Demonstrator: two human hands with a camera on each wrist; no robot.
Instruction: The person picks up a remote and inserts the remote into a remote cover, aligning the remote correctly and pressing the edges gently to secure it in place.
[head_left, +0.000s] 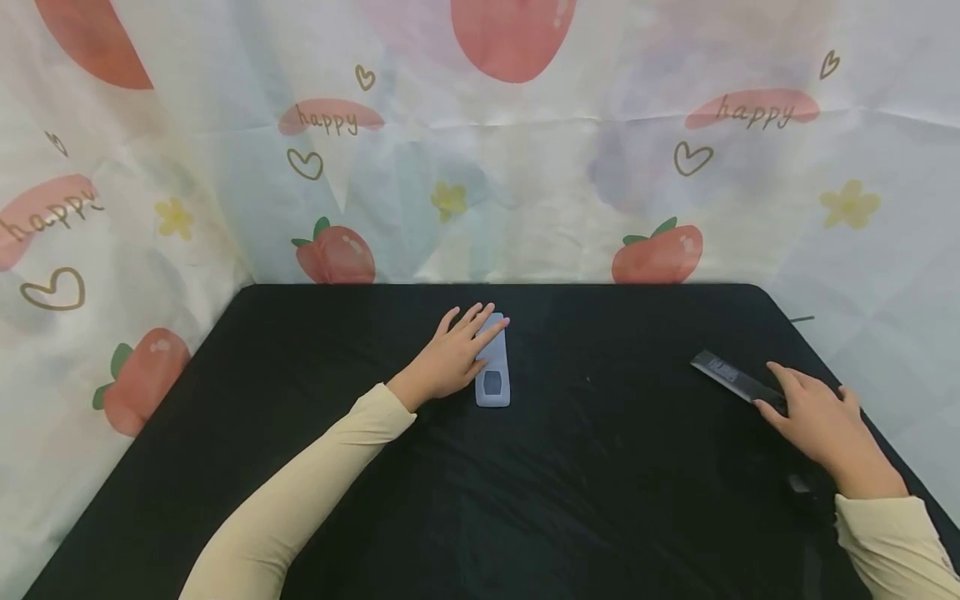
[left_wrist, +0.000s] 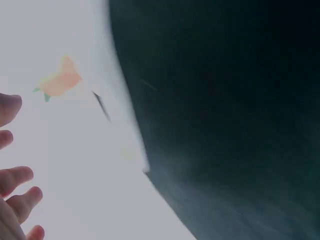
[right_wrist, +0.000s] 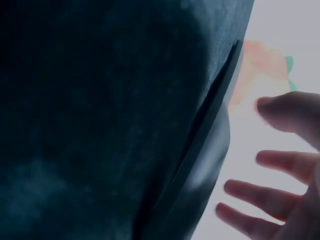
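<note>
In the head view my left hand (head_left: pixel 450 357), fingers spread and fairly straight, is over a long pale blue object (head_left: pixel 492 396) with a dark window near its near end. The hand covers part of its left side and far end. To the right, my right hand (head_left: pixel 817 412) is by the near end of a flat black strip (head_left: pixel 723 373) with faint grey print. Its thumb and forefinger lie on either side of that end. In the wrist views the left fingers (left_wrist: pixel 17 180) and right fingers (right_wrist: pixel 260 195) are extended and apart, with no object between them.
A black-covered table (head_left: pixel 585 500) with rounded far corners fills the lower part of the head view. Behind and beside it hangs a pale curtain (head_left: pixel 525 183) printed with fruit, hearts and words. A small dark object (head_left: pixel 801 485) shows below my right wrist.
</note>
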